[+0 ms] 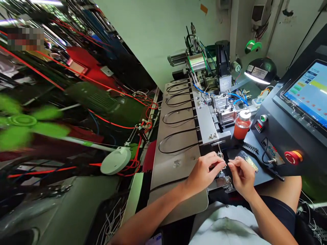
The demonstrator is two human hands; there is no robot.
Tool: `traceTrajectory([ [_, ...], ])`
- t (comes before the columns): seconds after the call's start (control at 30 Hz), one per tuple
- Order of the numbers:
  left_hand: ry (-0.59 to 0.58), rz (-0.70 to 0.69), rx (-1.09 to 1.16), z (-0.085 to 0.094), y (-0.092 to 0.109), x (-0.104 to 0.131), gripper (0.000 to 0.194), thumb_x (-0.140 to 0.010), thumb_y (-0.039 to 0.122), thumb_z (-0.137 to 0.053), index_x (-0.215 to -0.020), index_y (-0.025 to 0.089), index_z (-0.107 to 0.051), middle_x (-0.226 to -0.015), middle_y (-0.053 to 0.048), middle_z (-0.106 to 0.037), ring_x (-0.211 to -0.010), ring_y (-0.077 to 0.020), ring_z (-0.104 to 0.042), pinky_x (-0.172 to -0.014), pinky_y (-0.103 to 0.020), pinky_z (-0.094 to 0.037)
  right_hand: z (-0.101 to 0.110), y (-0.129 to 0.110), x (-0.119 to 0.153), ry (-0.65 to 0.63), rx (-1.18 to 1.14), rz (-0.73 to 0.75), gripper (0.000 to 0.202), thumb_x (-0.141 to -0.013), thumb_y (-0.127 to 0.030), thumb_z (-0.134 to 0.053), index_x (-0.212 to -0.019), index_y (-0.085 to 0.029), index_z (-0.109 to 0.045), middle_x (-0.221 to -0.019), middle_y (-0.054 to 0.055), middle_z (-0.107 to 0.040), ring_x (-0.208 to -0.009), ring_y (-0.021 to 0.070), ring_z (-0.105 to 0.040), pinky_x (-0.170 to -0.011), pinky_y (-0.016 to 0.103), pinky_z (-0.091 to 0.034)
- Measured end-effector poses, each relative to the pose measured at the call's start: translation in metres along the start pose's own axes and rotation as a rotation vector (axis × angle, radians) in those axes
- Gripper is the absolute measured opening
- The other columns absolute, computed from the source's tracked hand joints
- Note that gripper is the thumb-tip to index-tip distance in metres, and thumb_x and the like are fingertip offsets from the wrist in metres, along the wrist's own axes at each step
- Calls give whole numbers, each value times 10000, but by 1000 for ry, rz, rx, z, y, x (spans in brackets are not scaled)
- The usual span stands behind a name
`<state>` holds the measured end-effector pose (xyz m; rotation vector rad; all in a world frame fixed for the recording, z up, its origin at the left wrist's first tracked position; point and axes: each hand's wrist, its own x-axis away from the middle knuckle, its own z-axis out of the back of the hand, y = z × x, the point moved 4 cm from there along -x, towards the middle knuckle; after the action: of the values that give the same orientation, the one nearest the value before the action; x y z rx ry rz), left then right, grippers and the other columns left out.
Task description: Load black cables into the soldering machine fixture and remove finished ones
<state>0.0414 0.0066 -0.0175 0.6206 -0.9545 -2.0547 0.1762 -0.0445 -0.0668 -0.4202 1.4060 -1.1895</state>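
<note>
My left hand is closed in a pinch above the near end of the machine's metal track. Close by on the right, my right hand is also pinched, its fingertips almost meeting the left ones. Whatever the fingertips hold is too small to make out. A small metal clamp fixture lies just below both hands. Under my left forearm a black cable runs across the metal plate toward the hands; its end is hidden. Several looped black cables lie farther up the plate, their ends at the track.
A jar of red liquid stands behind my right hand, beside a black brush. On the right is a control panel with a red emergency button. A lamp and a solder spool sit farther back. A green fan is at left.
</note>
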Motion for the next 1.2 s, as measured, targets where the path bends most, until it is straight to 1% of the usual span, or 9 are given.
traceTrajectory([
  [0.07,1,51,63,-3,1,0,262,-888,311,-506,-777,151,-680,-719,-24,-579,-642,-107,-529,-597,-209,-413,-7,-2,5,97,72,53,179,-872,-181,-496,-696,-207,-514,-590,-10,-543,-531,117,-473,-533,256,-380],
  [0.13,-3,84,102,-5,0,1,270,-888,332,-502,-780,153,-673,-727,-26,-582,-638,-108,-526,-583,-206,-409,-12,0,7,123,103,28,182,-880,-183,-476,-701,-212,-490,-581,-14,-525,-528,117,-471,-533,257,-382],
  [0.23,4,92,71,-4,-6,-1,254,-885,316,-501,-765,158,-660,-739,-28,-600,-659,-116,-539,-610,-210,-410,-14,3,6,72,88,-53,179,-896,-216,-463,-719,-208,-489,-594,-16,-516,-530,112,-466,-521,247,-374],
  [0.33,30,128,-113,0,-19,-5,255,-888,261,-476,-728,165,-650,-735,-27,-607,-684,-127,-552,-649,-224,-399,-9,10,3,0,65,-154,185,-902,-254,-479,-729,-196,-510,-610,-23,-513,-520,97,-447,-496,228,-346],
  [0.4,23,177,-229,1,-29,-8,264,-889,233,-458,-720,173,-652,-747,-25,-618,-690,-132,-562,-663,-232,-392,-2,16,0,-1,60,-231,210,-903,-286,-488,-717,-191,-513,-594,-35,-486,-508,91,-425,-484,222,-329],
  [0.5,-24,217,-287,-2,-38,-10,278,-892,222,-440,-729,183,-662,-776,-22,-644,-701,-137,-580,-682,-237,-397,6,24,-1,19,58,-302,249,-902,-326,-495,-695,-187,-507,-569,-47,-449,-497,88,-401,-482,221,-318],
  [0.9,-32,274,-338,-6,-40,-13,263,-880,230,-463,-751,191,-689,-771,-20,-673,-700,-149,-605,-667,-239,-402,2,34,3,-15,48,-343,283,-893,-360,-502,-670,-186,-506,-566,-42,-452,-504,92,-390,-500,231,-314],
  [1.07,-37,279,-362,-7,-40,-16,251,-872,233,-470,-746,194,-683,-761,-16,-669,-684,-140,-596,-651,-231,-397,-1,41,1,-81,49,-353,279,-901,-368,-480,-694,-186,-526,-584,-35,-471,-522,101,-409,-512,235,-320],
  [1.2,-55,279,-397,-9,-38,-19,252,-871,228,-465,-745,192,-681,-757,-17,-665,-684,-144,-591,-649,-238,-391,-12,46,-7,-236,36,-344,279,-926,-359,-416,-722,-190,-503,-639,-31,-478,-572,105,-428,-544,233,-332],
])
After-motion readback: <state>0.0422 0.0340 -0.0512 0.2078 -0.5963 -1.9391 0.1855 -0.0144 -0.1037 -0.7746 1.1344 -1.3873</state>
